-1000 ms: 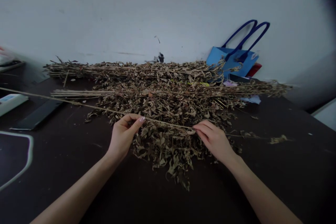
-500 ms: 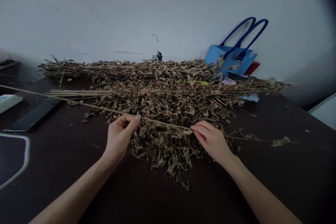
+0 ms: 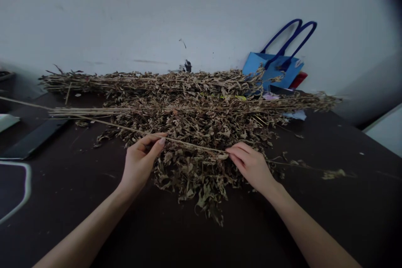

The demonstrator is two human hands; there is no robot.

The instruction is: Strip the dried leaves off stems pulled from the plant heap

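A long, thin dried plant stem (image 3: 194,146) slants across the head view, from the far left edge down to the right. My left hand (image 3: 141,155) pinches it between thumb and fingers near the middle. Farther right, my right hand (image 3: 249,165) is closed on the same stem, whose leafy tip (image 3: 334,174) sticks out past that hand. Beneath and behind both hands spreads a heap of dried, curled leaves (image 3: 201,176). Bare stalks (image 3: 91,111) of other dried plants lie across the heap, pointing left.
Along the wall lies another row of dried plants (image 3: 141,81). A blue bag (image 3: 282,73) with dark blue handles leans at the back right. On the left are a dark flat object (image 3: 34,140), a white item (image 3: 8,121) and a pale-edged mat (image 3: 28,184) on the dark table (image 3: 354,213).
The whole view has shifted slightly, so things appear a little farther left. My left thumb has lifted a bit on the stem; both hands stay at about the same places along it.
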